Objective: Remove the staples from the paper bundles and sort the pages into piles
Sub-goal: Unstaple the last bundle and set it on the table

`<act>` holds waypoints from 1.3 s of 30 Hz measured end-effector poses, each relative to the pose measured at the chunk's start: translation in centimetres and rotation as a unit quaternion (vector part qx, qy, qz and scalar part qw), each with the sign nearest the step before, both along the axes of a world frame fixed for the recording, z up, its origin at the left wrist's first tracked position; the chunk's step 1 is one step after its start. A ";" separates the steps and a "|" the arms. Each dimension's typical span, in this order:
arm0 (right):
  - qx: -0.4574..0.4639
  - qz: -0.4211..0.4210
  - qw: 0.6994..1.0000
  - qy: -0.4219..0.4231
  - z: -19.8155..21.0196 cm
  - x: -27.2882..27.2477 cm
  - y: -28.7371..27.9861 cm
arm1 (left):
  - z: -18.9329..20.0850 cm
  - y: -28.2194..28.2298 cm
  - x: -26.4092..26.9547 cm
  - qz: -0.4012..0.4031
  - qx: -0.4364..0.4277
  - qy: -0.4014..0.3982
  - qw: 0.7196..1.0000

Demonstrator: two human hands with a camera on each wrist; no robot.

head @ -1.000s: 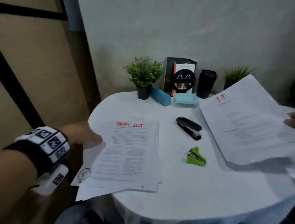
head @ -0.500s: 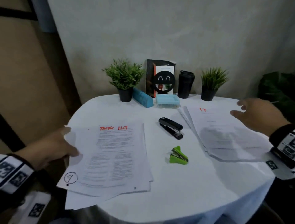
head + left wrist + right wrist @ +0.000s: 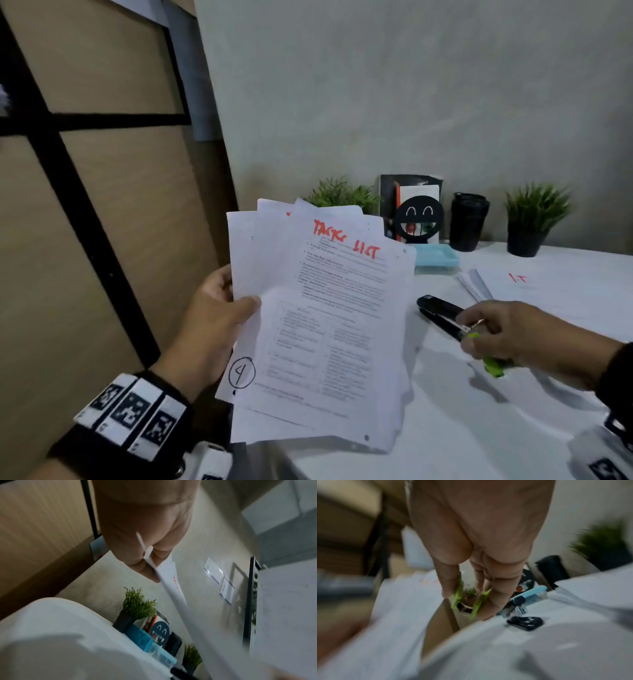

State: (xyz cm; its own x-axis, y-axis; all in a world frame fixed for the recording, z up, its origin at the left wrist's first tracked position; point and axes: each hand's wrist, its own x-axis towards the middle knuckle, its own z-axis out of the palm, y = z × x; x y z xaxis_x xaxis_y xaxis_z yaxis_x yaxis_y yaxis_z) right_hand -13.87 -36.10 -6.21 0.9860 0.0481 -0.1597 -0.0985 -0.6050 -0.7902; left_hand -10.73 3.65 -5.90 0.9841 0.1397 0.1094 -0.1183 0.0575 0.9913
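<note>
1. Two hands are busy: the left hand (image 3: 212, 329) pinches a fanned paper bundle (image 3: 322, 322) at its left edge, raised off the desk (image 3: 462, 428).
2. Red handwriting on the top page reads "TASKS LIST"; a circled "4" sits on a lower corner.
3. Right hand (image 3: 513, 332) fingers (image 3: 448, 582) squeeze a green staple remover (image 3: 467, 601) above the desk, near the black stapler (image 3: 442, 313).
4. Second pile (image 3: 555, 294), marked "I.T" in red, lies on the desk at right.

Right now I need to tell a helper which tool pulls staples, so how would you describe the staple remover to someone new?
On the white table, look right of the raised paper bundle, in front of the black stapler. The right hand grips the staple remover: a small claw tool, the only bright green item that is not a plant.
</note>
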 end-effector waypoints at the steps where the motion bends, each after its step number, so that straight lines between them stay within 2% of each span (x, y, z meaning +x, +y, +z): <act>1: 0.165 -0.050 0.985 0.021 1.0 -0.1 -0.6 | 0.3 0.0 -0.2 -0.011 -0.026 0.003 1.000; 2: 0.306 -0.087 0.947 0.040 1.9 -0.4 -1.1 | 0.5 -0.2 -0.3 -0.020 -0.048 0.003 0.999; 3: 0.402 -0.117 0.907 0.047 2.5 -0.4 -1.6 | 0.8 -0.5 -0.4 -0.022 -0.059 0.003 0.998; 5: 0.481 -0.144 0.862 0.066 3.2 -0.6 -1.4 | 1.2 -1.3 -0.6 -0.021 -0.077 0.000 0.997; 6: 0.480 -0.145 0.863 0.069 3.6 -0.7 -0.9 | 1.4 -1.8 -0.6 -0.026 -0.085 -0.004 0.996; 8: 0.424 -0.127 0.894 0.065 4.4 -0.9 0.3 | 1.6 -2.9 -0.9 -0.042 -0.094 -0.009 0.995; 11: 0.330 -0.048 0.942 0.035 5.6 -1.5 1.9 | 1.8 -4.1 -1.3 -0.055 -0.113 -0.024 0.992; 13: 0.275 0.005 0.961 0.016 6.3 -1.9 3.1 | 2.2 -4.9 -1.7 -0.066 -0.128 -0.033 0.989; 17: 0.279 -0.019 0.959 -0.037 6.0 -1.2 4.6 | 2.5 -5.6 -2.4 -0.108 -0.139 -0.038 0.984; 21: 0.232 -0.012 0.969 -0.077 6.7 -1.1 4.0 | 3.2 -4.0 -2.0 -0.150 -0.136 -0.053 0.978; 23: 0.176 0.013 0.981 -0.083 7.8 -1.1 3.3 | 4.7 -2.2 -1.5 -0.200 -0.119 -0.057 0.971; 25: 0.099 0.049 0.989 -0.095 8.9 -0.8 3.0 | 6.6 -0.9 -1.1 -0.237 -0.033 -0.041 0.970; 27: 0.022 0.068 0.990 -0.117 10.1 -0.2 3.2 | 8.1 -1.1 -0.9 -0.270 0.101 -0.024 0.957; 29: -0.033 0.098 0.986 -0.133 11.2 0.3 3.7 | 8.9 -2.5 -1.3 -0.261 0.179 -0.007 0.949; 32: -0.127 0.136 0.970 -0.157 12.4 1.1 5.0 | 8.3 -4.3 -1.4 -0.199 0.206 0.008 0.958; 33: -0.157 0.110 0.964 -0.183 12.5 1.6 5.1 | 8.1 -4.5 -1.3 -0.187 0.197 0.016 0.962; 35: -0.198 -0.006 0.942 -0.272 12.7 2.3 5.0 | 7.8 -4.4 -1.1 -0.156 0.154 0.032 0.975; 36: -0.172 -0.077 0.931 -0.312 12.8 2.7 4.7 | 7.6 -4.2 -1.1 -0.138 0.130 0.046 0.981; 37: -0.102 -0.134 0.924 -0.342 13.0 2.7 4.3 | 7.4 -3.9 -1.2 -0.123 0.102 0.064 0.985; 39: 0.097 -0.177 0.927 -0.316 13.5 2.2 3.5 | 7.0 -3.3 -1.2 -0.097 0.031 0.105 0.989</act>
State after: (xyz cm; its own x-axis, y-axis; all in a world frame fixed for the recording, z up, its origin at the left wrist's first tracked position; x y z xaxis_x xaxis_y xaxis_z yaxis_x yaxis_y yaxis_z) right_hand -11.66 -32.64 7.24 0.8391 -0.3287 0.4333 0.2565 -0.4634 -0.8482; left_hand -11.95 0.39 1.12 0.9938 -0.0550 -0.0970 0.0970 -0.0027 0.9953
